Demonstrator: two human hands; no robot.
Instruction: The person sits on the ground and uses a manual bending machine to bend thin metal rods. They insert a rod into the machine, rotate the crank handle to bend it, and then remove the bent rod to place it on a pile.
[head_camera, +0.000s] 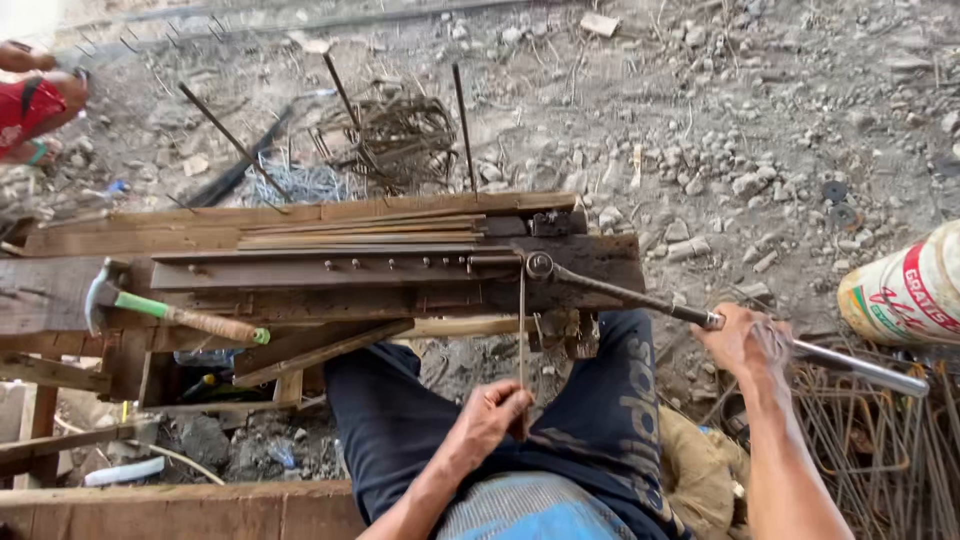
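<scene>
Holding tight, the right hand (745, 342) wraps around a long metal bar (740, 330) that sticks out from the wooden bench (330, 265). Fingers of the left hand (490, 415) pinch a thin steel rod (522, 325) that stands up to the bar's round end. A hammer (165, 312) lies on the bench, well apart.

I count one hammer (170, 315) on one wooden bench (80, 290), one long bending lever (700, 320), one thin steel rod (522, 330), one white bucket (905, 290), and two hands of mine: left hand (490, 415), right hand (745, 340).
</scene>
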